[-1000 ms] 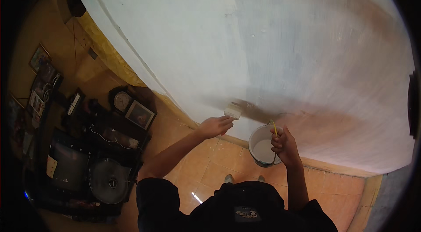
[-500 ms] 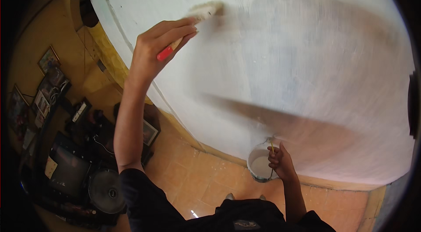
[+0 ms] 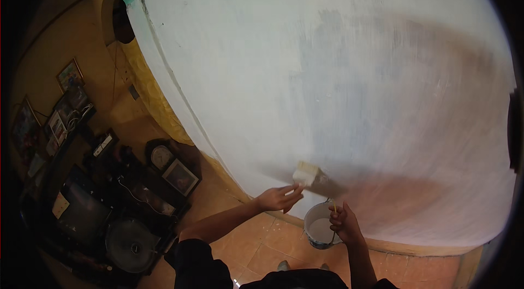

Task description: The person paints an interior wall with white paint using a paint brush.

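Note:
A wide paintbrush (image 3: pixel 307 174) with pale, paint-coated bristles is pinched in my left hand (image 3: pixel 279 199), low in front of the wall. Its handle is mostly hidden by my fingers. Just to the right, my right hand (image 3: pixel 345 223) is closed round the wire handle (image 3: pixel 335 210) of a bucket (image 3: pixel 319 245), which hangs upright near the wall's foot. Whitish paint (image 3: pixel 321 228) shows inside the bucket. Before me stands the wall (image 3: pixel 234 87), white at left, with streaky grey-blue and pinkish patches toward the middle and right.
Orange floor tiles (image 3: pixel 262 256) lie under me, and my feet show at the wall's base. To the left are a fan (image 3: pixel 132 246), a dark television (image 3: pixel 82 215), a clock (image 3: pixel 161 156) and a picture frame (image 3: pixel 180 177). A yellow cloth-like strip (image 3: pixel 155 106) borders the wall's left edge.
My left hand has come down with the paintbrush from high on the wall at left to just above the bucket. My right hand with the bucket sits slightly lower in view.

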Demonstrator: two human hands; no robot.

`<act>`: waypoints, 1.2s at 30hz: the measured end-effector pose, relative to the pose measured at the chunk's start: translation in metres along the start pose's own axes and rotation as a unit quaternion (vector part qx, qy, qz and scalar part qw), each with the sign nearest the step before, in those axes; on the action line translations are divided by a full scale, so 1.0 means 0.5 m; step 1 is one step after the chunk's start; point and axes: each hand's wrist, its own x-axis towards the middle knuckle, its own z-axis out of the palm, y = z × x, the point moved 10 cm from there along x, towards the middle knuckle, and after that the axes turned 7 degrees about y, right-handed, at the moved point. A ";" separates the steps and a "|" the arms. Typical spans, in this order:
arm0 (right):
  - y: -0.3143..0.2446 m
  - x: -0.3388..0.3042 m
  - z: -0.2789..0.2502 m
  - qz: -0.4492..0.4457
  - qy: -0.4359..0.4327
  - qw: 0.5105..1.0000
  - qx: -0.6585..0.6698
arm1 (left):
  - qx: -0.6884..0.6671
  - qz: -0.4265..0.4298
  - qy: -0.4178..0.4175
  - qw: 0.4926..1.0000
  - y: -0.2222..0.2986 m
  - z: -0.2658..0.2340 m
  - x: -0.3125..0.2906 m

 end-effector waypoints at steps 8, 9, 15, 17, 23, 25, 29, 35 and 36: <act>0.005 -0.006 0.007 0.001 0.015 1.000 -0.006 | -0.140 -0.148 -0.060 0.977 -0.205 -0.113 0.051; 0.003 -0.006 0.006 -0.003 0.011 1.000 -0.001 | -0.150 -0.193 -0.043 0.969 -0.229 -0.187 0.101; 0.002 -0.006 -0.005 -0.025 0.052 0.998 0.010 | 0.014 -0.273 0.109 0.956 -0.343 -0.561 0.251; 0.004 -0.004 -0.009 -0.029 0.047 0.998 0.008 | 0.133 -0.186 0.204 0.952 -0.316 -0.645 0.281; 0.002 -0.003 -0.005 -0.022 0.034 0.999 -0.001 | 0.264 -0.007 0.219 0.939 -0.240 -0.452 0.182; 0.000 0.000 -0.009 -0.022 0.039 0.999 0.002 | 0.150 -0.039 0.193 0.969 -0.211 -0.319 0.105; -0.001 0.002 -0.001 -0.010 0.035 0.999 -0.010 | 0.086 -0.056 0.117 0.988 -0.104 -0.056 -0.093; 0.004 0.005 -0.006 0.007 0.020 1.000 -0.021 | -0.097 -0.156 -0.175 0.967 -0.078 0.094 -0.169; 0.002 0.003 -0.005 0.006 0.022 0.999 -0.026 | -0.105 -0.169 -0.178 0.964 -0.106 0.067 -0.141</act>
